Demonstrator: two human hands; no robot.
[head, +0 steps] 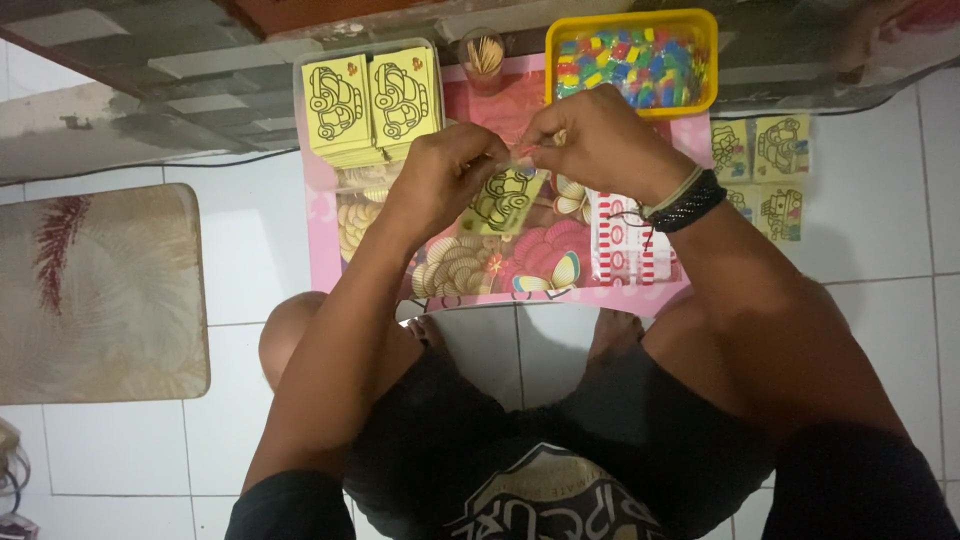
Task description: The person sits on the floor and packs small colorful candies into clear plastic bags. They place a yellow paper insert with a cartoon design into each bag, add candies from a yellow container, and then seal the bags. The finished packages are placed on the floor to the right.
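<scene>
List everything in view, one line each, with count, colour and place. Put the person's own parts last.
Yellow car-drawing card in clear sleeve: one, yellow, held between both hands.
Stacks of yellow car cards: two, table's far left.
Yellow plastic tray of coloured packets: one, far right.
Cup of wooden sticks: one, between stacks and tray.
Pink low table: one, before the knees.
Packed car cards: several, yellow, floor at right.
Patterned beige mat: one, floor at left.
Left hand: pinching the sleeve.
Right hand: pinching the sleeve, black wristband.
</scene>
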